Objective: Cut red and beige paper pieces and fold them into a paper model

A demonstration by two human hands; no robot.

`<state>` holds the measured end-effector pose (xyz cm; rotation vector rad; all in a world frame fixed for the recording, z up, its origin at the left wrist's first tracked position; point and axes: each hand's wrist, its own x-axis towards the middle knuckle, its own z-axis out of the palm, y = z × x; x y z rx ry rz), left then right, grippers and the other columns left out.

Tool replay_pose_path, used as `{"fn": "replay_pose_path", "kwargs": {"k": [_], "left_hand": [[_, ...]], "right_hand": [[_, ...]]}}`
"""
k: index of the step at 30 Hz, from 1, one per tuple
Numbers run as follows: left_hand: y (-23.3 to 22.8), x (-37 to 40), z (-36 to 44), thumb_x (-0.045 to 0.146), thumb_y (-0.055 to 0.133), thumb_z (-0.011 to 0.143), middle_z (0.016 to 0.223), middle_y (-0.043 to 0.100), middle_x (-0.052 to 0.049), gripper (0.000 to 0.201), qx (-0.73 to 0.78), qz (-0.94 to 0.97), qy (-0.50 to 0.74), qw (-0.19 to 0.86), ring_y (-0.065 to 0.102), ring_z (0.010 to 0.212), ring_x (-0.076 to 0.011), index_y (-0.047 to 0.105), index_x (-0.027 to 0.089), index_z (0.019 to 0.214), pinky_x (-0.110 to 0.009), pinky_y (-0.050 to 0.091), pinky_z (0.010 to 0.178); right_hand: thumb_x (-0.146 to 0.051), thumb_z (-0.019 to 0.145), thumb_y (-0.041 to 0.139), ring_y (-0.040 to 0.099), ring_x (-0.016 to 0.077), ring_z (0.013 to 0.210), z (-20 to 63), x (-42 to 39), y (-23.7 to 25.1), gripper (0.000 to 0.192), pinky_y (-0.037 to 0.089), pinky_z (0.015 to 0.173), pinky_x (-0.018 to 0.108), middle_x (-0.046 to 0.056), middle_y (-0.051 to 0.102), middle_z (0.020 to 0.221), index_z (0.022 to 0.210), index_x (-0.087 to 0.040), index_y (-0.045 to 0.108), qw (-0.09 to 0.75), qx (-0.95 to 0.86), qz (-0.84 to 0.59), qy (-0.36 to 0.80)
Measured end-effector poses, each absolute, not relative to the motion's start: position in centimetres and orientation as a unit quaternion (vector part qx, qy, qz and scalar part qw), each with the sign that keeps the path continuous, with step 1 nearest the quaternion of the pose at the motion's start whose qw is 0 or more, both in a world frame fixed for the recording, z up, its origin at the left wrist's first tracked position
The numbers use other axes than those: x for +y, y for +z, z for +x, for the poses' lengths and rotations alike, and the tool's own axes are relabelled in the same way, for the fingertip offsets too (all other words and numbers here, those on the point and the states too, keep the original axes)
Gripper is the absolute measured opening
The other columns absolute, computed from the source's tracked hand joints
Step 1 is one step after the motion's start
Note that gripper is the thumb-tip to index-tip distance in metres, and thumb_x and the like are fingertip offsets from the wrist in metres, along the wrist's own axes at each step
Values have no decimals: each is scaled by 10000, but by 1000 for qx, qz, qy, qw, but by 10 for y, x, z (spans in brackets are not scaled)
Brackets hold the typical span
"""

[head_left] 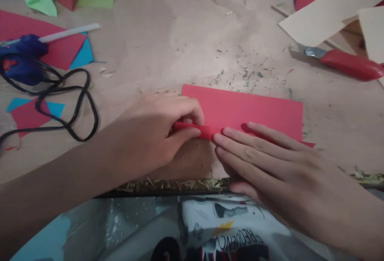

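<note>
Paper [252, 107]: likely light, easily creased; grip its rolled edge [207, 132]. Your left hand [159, 121] pinches that; right hand [285, 167] fingers outstretched.

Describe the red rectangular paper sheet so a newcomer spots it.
On the pale wooden tabletop, go to its lower edge in the picture. Just above that, the left hand and right hand both touch a red rectangular paper sheet. Unlike the other red paper pieces, it has a rolled near edge under fingers.
</note>
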<state>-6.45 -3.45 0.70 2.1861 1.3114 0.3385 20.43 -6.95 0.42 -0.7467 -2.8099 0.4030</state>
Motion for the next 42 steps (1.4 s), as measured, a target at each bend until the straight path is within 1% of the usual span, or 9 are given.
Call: {"fn": "replay_pose_path", "kwargs": {"k": [4, 10, 14, 19, 22, 30, 37, 40, 42], "left_hand": [[8, -37, -67, 304, 595, 974, 834, 696, 11, 96, 496, 816, 123, 270, 618, 754, -182, 675, 257, 953, -308, 447, 682], [7, -39, -68, 242, 598, 986, 797, 651, 34, 48, 515, 822, 120, 211, 647, 858, -187, 639, 226, 1005, -356, 419, 852], [8, -38, -67, 258, 667, 926, 766, 643, 31, 43, 512, 817, 129, 232, 647, 817, -210, 637, 244, 952, -375, 395, 819], [9, -41, -66, 250, 608, 957, 770, 616, 17, 30, 517, 817, 114, 228, 583, 807, -211, 629, 232, 968, -381, 369, 801], [7, -42, -67, 232, 583, 971, 780, 600, 27, 43, 512, 819, 119, 230, 547, 786, -193, 619, 238, 994, -360, 347, 758], [6, -42, -70, 252, 547, 1009, 826, 564, 22, 67, 512, 816, 98, 251, 504, 774, -180, 611, 234, 1008, -342, 320, 722], [1, -36, -73, 274, 601, 966, 785, 576, 29, 60, 508, 818, 106, 247, 539, 762, -178, 640, 231, 980, -333, 357, 717], [2, -38, -73, 287, 605, 992, 879, 602, 1, 82, 485, 837, 124, 220, 577, 807, -188, 641, 214, 1000, -347, 435, 755], [6, -46, -72, 277, 567, 1030, 1031, 626, -62, 124, 458, 869, 130, 135, 612, 931, -229, 660, 196, 1032, -390, 490, 829]], "right_hand": [[-279, 1105, 480, 551, 250, 1447, 206, -67, 0, 417, 381, 1281, 451, 95, 608, 1526, 1460, -101, 610, 108, -951, -255, 141], [-256, 1101, 502, 520, 188, 1471, 207, -66, -1, 399, 270, 1322, 375, 38, 576, 1562, 1460, -115, 603, 112, -951, -252, 140], [-248, 1092, 522, 522, 162, 1467, 212, -66, -2, 422, 242, 1328, 348, 26, 567, 1574, 1493, -124, 565, 109, -951, -254, 142], [-289, 1114, 464, 398, 169, 1544, 226, -66, -2, 502, 182, 1343, 372, 20, 466, 1646, 1596, -150, 438, 70, -957, -250, 130], [-337, 1123, 439, 363, 194, 1560, 236, -66, -1, 513, 156, 1350, 409, 18, 447, 1655, 1605, -162, 430, 54, -959, -254, 116], [-382, 1121, 455, 403, 192, 1542, 242, -67, -1, 528, 91, 1354, 372, 31, 458, 1649, 1588, -135, 451, 58, -956, -267, 111], [-374, 1124, 461, 507, 175, 1473, 244, -67, 1, 486, 135, 1339, 342, 22, 516, 1605, 1555, -154, 502, 72, -950, -285, 100], [-374, 1125, 455, 496, 166, 1479, 243, -66, 1, 482, 127, 1336, 326, 2, 524, 1601, 1555, -161, 499, 71, -949, -287, 105], [-367, 1126, 454, 502, 159, 1472, 243, -66, 1, 472, 118, 1333, 309, -7, 534, 1594, 1549, -165, 507, 76, -950, -286, 104]]}}
